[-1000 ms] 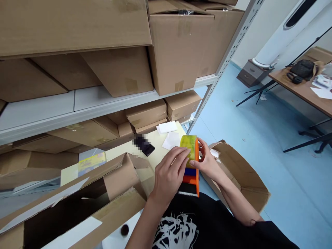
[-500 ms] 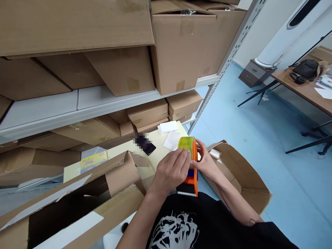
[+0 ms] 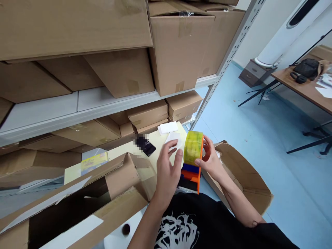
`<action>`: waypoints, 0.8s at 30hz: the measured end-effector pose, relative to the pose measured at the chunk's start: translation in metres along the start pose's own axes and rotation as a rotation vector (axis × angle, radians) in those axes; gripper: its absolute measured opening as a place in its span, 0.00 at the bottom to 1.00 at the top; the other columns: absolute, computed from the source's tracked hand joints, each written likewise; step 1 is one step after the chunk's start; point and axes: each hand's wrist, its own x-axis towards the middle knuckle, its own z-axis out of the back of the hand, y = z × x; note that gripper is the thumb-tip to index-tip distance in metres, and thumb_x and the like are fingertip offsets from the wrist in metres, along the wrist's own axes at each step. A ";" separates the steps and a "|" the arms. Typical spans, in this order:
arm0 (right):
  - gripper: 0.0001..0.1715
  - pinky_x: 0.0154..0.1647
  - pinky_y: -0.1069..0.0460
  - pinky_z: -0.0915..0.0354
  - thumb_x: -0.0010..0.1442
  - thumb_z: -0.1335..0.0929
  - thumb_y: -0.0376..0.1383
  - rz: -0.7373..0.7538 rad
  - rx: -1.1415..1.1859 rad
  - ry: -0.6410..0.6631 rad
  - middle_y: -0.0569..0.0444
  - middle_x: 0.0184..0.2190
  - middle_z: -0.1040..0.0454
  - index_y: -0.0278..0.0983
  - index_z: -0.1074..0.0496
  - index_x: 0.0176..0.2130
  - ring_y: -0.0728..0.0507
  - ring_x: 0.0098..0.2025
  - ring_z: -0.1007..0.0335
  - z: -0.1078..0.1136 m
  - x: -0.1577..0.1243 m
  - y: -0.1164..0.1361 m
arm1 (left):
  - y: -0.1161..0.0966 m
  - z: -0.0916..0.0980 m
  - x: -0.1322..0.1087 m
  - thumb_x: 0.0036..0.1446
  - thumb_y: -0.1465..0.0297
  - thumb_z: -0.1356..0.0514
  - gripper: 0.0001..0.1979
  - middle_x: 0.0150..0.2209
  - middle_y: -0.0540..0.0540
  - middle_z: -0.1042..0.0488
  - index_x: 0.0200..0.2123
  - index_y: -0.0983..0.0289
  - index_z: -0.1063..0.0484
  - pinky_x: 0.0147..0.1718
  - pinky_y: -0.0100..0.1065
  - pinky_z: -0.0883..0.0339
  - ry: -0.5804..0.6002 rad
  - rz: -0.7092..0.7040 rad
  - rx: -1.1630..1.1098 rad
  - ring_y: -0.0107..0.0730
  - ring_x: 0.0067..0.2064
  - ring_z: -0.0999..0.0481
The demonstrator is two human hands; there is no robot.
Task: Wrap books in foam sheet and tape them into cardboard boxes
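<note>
My right hand (image 3: 211, 160) grips an orange and blue tape dispenser (image 3: 190, 176) by its side, thumb against the roll. A thick roll of yellowish tape (image 3: 193, 148) sits at the dispenser's top end, and the black roller and toothed edge point toward my body. Just left of it, my left hand (image 3: 168, 169) is open, fingers and thumb apart, not touching the tape. Below on the left lies a cardboard box (image 3: 121, 180) with its top open, on the pale yellow table (image 3: 119, 148).
A black phone (image 3: 149, 149) and white papers (image 3: 168, 127) lie on the table. Shelves (image 3: 109, 103) full of cardboard boxes stand ahead. An open carton (image 3: 246, 169) is on the floor to my right. Farther right stands a brown desk (image 3: 308, 91).
My left hand has come off the tape roll, moved a little left and opened. The dispenser has turned slightly in my right hand, showing more of the roll.
</note>
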 end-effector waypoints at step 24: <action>0.61 0.57 0.38 0.39 0.38 0.30 0.65 0.037 -0.005 -0.039 0.44 0.60 0.41 0.43 0.51 0.62 0.33 0.62 0.45 -0.005 -0.001 0.001 | -0.010 -0.018 0.005 0.59 0.72 0.54 0.09 0.35 0.54 0.32 0.33 0.62 0.36 0.41 0.34 0.33 0.307 0.190 -0.189 0.32 0.37 0.31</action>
